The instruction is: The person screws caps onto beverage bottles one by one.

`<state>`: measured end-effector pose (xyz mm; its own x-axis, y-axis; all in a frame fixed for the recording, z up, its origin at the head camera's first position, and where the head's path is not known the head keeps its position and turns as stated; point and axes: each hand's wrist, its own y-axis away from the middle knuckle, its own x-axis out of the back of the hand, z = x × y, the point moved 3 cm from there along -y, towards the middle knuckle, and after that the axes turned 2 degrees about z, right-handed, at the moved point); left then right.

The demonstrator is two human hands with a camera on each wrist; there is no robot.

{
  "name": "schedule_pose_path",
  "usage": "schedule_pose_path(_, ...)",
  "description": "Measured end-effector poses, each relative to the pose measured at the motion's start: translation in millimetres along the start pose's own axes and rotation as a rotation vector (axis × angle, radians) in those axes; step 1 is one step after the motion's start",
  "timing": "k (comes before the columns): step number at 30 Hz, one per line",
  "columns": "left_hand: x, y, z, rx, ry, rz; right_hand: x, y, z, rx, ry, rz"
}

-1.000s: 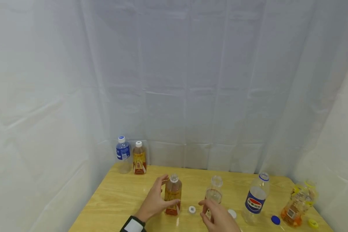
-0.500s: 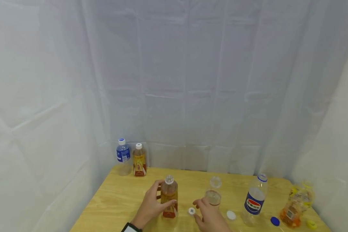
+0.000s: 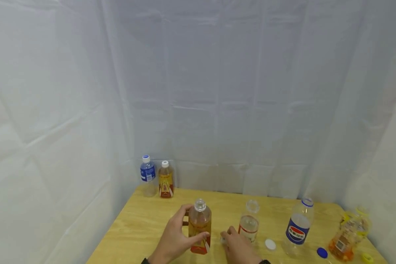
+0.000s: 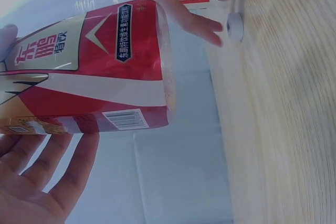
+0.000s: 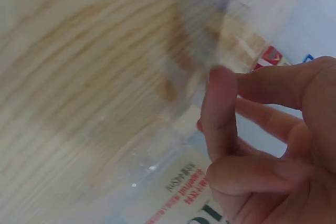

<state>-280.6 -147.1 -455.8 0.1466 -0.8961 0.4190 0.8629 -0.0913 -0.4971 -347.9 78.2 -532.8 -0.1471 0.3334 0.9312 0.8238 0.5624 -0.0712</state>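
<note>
My left hand (image 3: 175,234) grips an uncapped drink bottle (image 3: 199,229) with a red and yellow label, its thumb across the front. In the left wrist view the bottle (image 4: 121,72) is upright, its base raised off the table. My right hand (image 3: 239,247) reaches down beside a small white bottle cap (image 3: 222,239), mostly hidden by the fingers in the head view. The left wrist view shows that cap (image 4: 235,26) on the table just beyond the right hand's fingertips. Behind the right hand stands a clear open bottle (image 3: 249,223) with a red-edged label.
Capped blue-label (image 3: 147,174) and yellow-label (image 3: 166,181) bottles stand at the back left. On the right are an open Pepsi bottle (image 3: 297,231), an open orange-yellow bottle (image 3: 344,240), and white (image 3: 270,244), blue (image 3: 322,252) and yellow (image 3: 367,258) caps. White sheeting (image 3: 217,110) surrounds the table.
My left hand has closed round the red and yellow bottle and lifted it. My right hand has moved left, over to the white cap. The head view has shifted slightly.
</note>
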Motion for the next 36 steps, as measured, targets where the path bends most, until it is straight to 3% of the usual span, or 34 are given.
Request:
schedule_pose_path(5,-1.2,-0.3,3.9,-0.007,-0.007,-0.017,-9,2,6,0.043,0.016,0.02)
schedule_pose_path(10,-7.6,-2.6,-0.1,-0.008,0.004,-0.039,-8,5,11,0.039,0.023,-0.014)
schedule_pose_path(14,-14.0,-4.1,-3.5,-0.009,0.006,-0.047,9,16,9,0.016,-0.086,-0.079)
schedule_pose_path(17,-18.0,-5.3,-5.4,-0.011,0.001,-0.037,37,31,-1,0.017,-0.234,-0.087)
schedule_pose_path(20,-25.0,-8.0,-8.1,-0.012,-0.003,-0.033,73,50,-15,0.052,-0.292,0.002)
schedule_pose_path(27,-47.9,-12.6,-14.6,-0.009,-0.006,-0.055,144,71,-36,0.038,-0.187,0.216)
schedule_pose_path(30,-58.8,-11.6,-14.9,-0.007,-0.01,-0.082,159,68,-42,0.028,-0.168,0.297)
schedule_pose_path(36,-72.3,-11.4,-10.8,-0.03,0.002,-0.1,158,48,-56,0.199,-0.072,0.407)
